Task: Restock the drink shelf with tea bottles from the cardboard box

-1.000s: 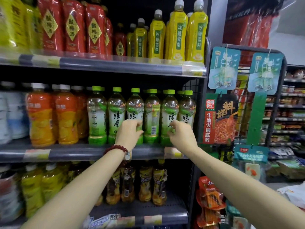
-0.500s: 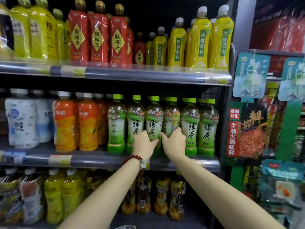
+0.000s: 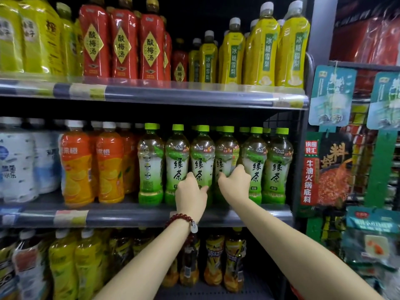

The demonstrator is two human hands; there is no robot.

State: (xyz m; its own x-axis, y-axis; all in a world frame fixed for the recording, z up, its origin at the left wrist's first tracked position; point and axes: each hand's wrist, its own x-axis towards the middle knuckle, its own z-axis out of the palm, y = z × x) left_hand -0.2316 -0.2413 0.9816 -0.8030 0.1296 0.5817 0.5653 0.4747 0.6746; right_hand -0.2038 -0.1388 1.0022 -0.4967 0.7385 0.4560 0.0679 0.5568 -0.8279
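Observation:
Green tea bottles with green caps stand in a row on the middle shelf [image 3: 129, 215], right half. My left hand [image 3: 191, 194], with a red bead bracelet on the wrist, wraps around the lower part of one green tea bottle [image 3: 202, 156] in the front row. My right hand [image 3: 234, 184] grips the neighbouring green tea bottle [image 3: 226, 154] just to its right, whose label is turned partly sideways. Both bottles stand upright on the shelf. More green tea bottles [image 3: 277, 165] flank them on both sides. The cardboard box is out of view.
Orange drink bottles [image 3: 75, 167] and white-blue bottles [image 3: 17, 165] fill the middle shelf's left. Red and yellow bottles [image 3: 123, 44] stand on the shelf above; dark and yellow bottles below. A rack of hanging seasoning packets [image 3: 324, 169] stands right of the shelf's end.
The camera has come closer to the shelf. My two hands have drawn together onto two adjacent front-row green tea bottles; my right hand has shifted left from the bottle further right.

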